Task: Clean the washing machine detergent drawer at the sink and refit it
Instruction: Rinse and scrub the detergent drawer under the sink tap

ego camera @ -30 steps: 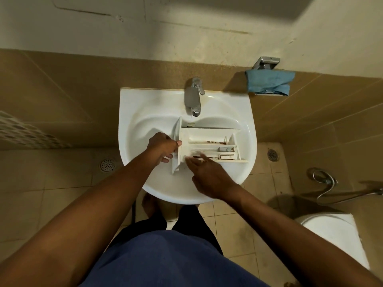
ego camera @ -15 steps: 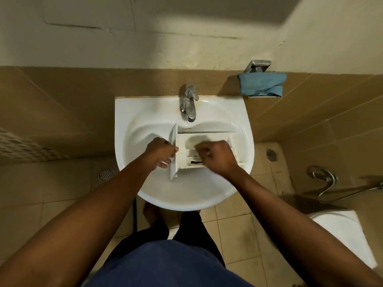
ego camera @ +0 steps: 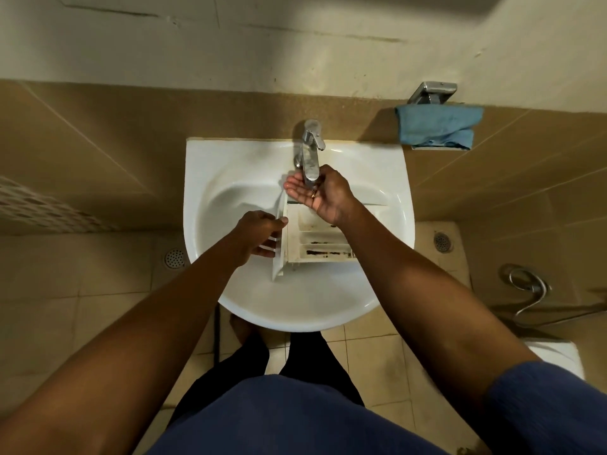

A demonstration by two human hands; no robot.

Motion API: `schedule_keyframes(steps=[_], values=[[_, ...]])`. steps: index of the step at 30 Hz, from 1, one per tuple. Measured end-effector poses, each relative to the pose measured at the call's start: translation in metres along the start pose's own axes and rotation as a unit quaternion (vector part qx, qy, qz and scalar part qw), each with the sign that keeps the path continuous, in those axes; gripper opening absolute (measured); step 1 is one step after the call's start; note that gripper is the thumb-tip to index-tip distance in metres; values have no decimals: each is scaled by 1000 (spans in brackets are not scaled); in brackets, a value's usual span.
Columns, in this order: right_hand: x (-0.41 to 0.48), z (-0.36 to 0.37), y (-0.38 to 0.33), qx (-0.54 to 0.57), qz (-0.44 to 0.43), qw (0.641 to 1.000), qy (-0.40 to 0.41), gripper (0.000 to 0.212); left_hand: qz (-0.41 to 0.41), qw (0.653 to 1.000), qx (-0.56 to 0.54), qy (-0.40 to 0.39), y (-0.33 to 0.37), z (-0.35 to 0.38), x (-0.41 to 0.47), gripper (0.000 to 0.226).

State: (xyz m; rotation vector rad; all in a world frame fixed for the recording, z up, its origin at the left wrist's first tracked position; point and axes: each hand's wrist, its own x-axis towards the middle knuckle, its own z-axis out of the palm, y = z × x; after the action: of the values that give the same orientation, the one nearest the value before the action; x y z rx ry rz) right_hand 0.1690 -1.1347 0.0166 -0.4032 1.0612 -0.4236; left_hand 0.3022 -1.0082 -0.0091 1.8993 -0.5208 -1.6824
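Inside the sink [ego camera: 230, 165], the left hand [ego camera: 259, 234] grips the detergent drawer [ego camera: 325, 238]. The right hand [ego camera: 323, 198] lies cupped, palm up, under the tap [ego camera: 310, 159].

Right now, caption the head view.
Left hand grips stained detergent drawer in sink; right hand cupped under tap.

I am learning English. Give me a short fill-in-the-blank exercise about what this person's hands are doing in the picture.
1. The left hand grips the front panel of the detergent drawer, which lies in the white ____.
2. The right hand is cupped, palm up, under the ____.
3. The cloth hanging on the wall is ____.

Missing words: sink; tap; blue.
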Motion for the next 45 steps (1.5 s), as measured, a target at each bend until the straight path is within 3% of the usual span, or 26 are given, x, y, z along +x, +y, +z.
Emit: schedule_keyframes(steps=[4, 7, 8, 11, 12, 15, 19, 21, 23, 24, 26, 27, 28, 29, 31, 34, 36, 40, 45], values=[[-31, -13, 25, -210, -42, 975, 54, 41, 1, 1000, -19, 2, -4, 1, -2, 39], [-61, -31, 65, -343, -102, 933, 31, 36, 7, 999, -25, 23, -3, 5, -3, 41], [-69, -39, 76, -413, -157, 897, 10, 36, 7, 999, -26, 28, -2, 5, -3, 42], [-93, -54, 100, -654, -295, 692, -76, 40, 6, 999, -28, 37, 1, 6, -5, 46], [-100, -57, 104, -694, -304, 646, -89, 43, 7, 999, -24, 38, 2, 6, -5, 47], [-111, -57, 106, -744, -308, 587, -85, 46, 11, 999, -12, 46, 3, 7, -6, 45], [-111, -60, 90, -726, -347, 593, -29, 38, 11, 999, -12, 51, 1, 8, -6, 36], [-110, -55, 86, -716, -391, 579, -17, 30, 12, 998, -17, 52, 1, 8, -5, 31], [-108, -49, 95, -747, -364, 553, -51, 37, 12, 998, -23, 54, -1, 8, -4, 27], [-110, -51, 104, -777, -341, 524, -70, 45, 12, 998, -23, 54, -1, 8, -4, 27], [-115, -66, 121, -839, -340, 416, -82, 53, 11, 998, -21, 56, -1, 9, -3, 30], [-118, -74, 123, -861, -345, 364, -81, 52, 12, 998, -24, 56, -2, 10, -3, 33], [-120, -82, 120, -874, -343, 334, -82, 48, 13, 998, -28, 58, -2, 10, -2, 37], [-123, -86, 116, -878, -340, 326, -87, 42, 14, 998, -31, 61, -4, 10, -1, 40], [-130, -88, 106, -867, -339, 351, -105, 29, 15, 997, -36, 66, -6, 11, 0, 44], [-130, -70, 99, -814, -368, 445, -58, 23, 17, 997, -38, 64, -7, 11, 2, 44], [-118, -52, 104, -792, -375, 481, -20, 30, 15, 997, -41, 65, -7, 10, 2, 42], [-106, -51, 122, -810, -361, 461, -32, 41, 13, 997, -46, 65, -6, 11, 3, 43], [-117, -71, 93, -806, -370, 462, -21, 25, 14, 997, -38, 70, -8, 12, 5, 45]])
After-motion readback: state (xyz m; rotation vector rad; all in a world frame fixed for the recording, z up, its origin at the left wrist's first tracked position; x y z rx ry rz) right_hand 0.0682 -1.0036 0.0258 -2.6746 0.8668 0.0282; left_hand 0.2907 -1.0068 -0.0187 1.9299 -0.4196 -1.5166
